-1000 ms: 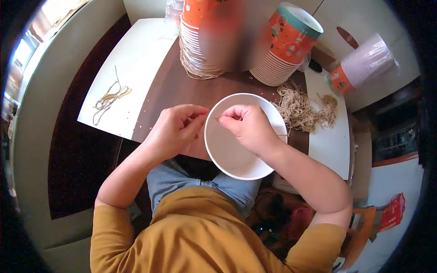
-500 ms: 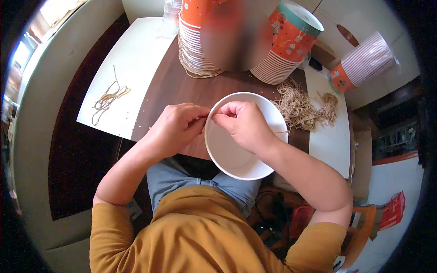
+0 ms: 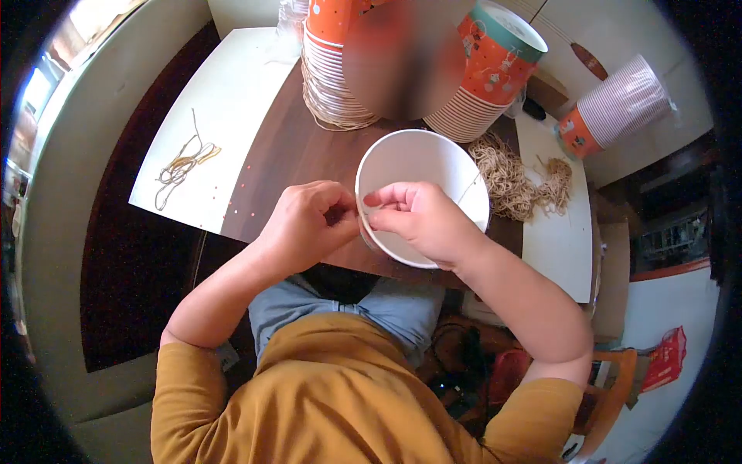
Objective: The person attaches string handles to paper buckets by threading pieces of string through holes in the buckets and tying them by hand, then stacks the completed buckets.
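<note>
A large paper bucket (image 3: 421, 155), white inside, is tilted with its mouth facing me at the table's front edge. Outside its left rim is my left hand (image 3: 313, 220), fingers curled and thumb bent in against the bucket's side; whatever they pinch is hidden. My right hand (image 3: 421, 220) reaches over the mouth, its thumb and curled fingers close to the inner left wall, opposite my left fingertips. Anything between the right fingers is too small to make out. A thin piece of cord (image 3: 468, 188) shows against the bucket's right inner wall.
Behind the bucket stand tall stacks of orange patterned buckets (image 3: 464, 112), partly blurred. A tangled heap of tan cord (image 3: 506, 182) lies right of the bucket. Loose cords (image 3: 182, 170) rest on the table's white left side. Another wrapped bucket stack (image 3: 614, 108) is at far right.
The bucket has moved up and away from my lap, and its mouth is turned differently. My left hand has shifted slightly right; my right hand's fingers have moved lower along the left rim.
</note>
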Tool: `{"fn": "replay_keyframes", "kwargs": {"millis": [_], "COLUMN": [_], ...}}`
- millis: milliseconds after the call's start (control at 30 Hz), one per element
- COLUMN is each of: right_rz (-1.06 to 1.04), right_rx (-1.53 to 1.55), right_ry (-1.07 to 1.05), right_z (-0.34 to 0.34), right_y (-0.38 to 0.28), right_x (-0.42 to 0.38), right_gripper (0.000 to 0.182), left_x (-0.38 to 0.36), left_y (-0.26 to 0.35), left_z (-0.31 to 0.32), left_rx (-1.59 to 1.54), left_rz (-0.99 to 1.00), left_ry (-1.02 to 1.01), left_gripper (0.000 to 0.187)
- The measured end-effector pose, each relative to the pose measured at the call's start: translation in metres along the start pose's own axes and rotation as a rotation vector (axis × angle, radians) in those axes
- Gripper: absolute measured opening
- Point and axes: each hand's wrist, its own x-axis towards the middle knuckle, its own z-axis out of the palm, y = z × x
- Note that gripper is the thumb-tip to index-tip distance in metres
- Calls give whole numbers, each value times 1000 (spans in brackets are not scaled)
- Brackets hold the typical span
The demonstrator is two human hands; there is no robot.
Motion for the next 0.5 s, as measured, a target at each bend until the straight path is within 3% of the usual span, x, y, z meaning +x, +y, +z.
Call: {"fn": "replay_keyframes", "kwargs": {"millis": [133, 233, 300, 400, 500], "right_rz": [60, -32, -304, -354, -519], "right_rx": [-149, -573, -909, -1132, -1070], "right_ry": [-57, 11, 77, 290, 364], "right_z": [-10, -17, -19, -8, 9], "right_y": [-5, -31, -43, -42, -17], "right_x": [-10, -42, -73, -102, -104], "right_gripper": [45, 49, 48, 35, 23], "left_x": [-5, -11, -15, -22, -21], "left_y": [-8, -19, -21, -26, -21], "left_z": [-3, -19, -29, -30, -19], "left_rx": [-193, -382, -526, -771, -882], "left_rz": [-157, -258, -281, -240, -74], "left_ry": [-2, -43, -82, -143, -137], "left_gripper": [9, 9, 8, 6, 7]}}
